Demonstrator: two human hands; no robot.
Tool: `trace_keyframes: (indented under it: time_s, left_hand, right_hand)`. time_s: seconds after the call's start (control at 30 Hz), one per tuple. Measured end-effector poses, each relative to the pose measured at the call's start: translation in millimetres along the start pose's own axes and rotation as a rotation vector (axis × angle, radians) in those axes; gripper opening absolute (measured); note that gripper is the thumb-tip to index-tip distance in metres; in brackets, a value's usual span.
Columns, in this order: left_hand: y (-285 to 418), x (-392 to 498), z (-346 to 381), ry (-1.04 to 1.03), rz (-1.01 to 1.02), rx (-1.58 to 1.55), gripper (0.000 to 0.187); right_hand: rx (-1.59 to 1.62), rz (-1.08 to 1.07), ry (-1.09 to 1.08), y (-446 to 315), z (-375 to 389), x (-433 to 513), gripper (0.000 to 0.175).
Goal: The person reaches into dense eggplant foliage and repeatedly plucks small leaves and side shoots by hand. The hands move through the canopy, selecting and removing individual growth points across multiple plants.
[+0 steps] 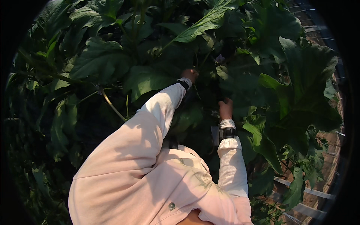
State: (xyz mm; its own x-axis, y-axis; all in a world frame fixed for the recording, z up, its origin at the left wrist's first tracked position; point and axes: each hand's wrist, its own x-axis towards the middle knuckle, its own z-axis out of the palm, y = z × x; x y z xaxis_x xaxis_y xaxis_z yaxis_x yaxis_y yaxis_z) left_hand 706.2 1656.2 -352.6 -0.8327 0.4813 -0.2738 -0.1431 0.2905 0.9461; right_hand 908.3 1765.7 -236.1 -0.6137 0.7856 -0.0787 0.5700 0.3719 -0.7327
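Both of my arms, in pale sleeves with black bands at the wrists, reach into dense leafy plants that look like eggplant. My left hand is near the middle, curled beside a thin green stem; whether it grips the stem is unclear. Lower and to the right, my right hand is bent among dark foliage, its fingertips hidden in shadow. A pale purple flower shows above my right hand. Beside my right wristband is a small grey flat object, too dark to identify.
Broad leaves crowd the left and top, and a large leaf stands at the right. A bare plant stem slants beside my left sleeve. Pale strips cross brown ground at the lower right.
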Motion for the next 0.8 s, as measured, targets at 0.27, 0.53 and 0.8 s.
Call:
trace_keyframes:
  time_s: [0.27, 0.53, 0.8]
  left_hand:
    - [12, -49, -13, -0.115, 0.016, 0.845, 0.030]
    - [105, -33, -26, 0.064, 0.553, 0.319, 0.040]
    - [105, -39, -22, -0.518, 0.545, 0.329, 0.064]
  right_hand:
    - [-0.199, -0.083, -0.016, 5, -3, 13, 0.057]
    - [-0.090, -0.081, -0.111, -48, -4, 9, 0.051]
    - [0.018, 0.140, -0.140, -90, -46, 41, 0.040]
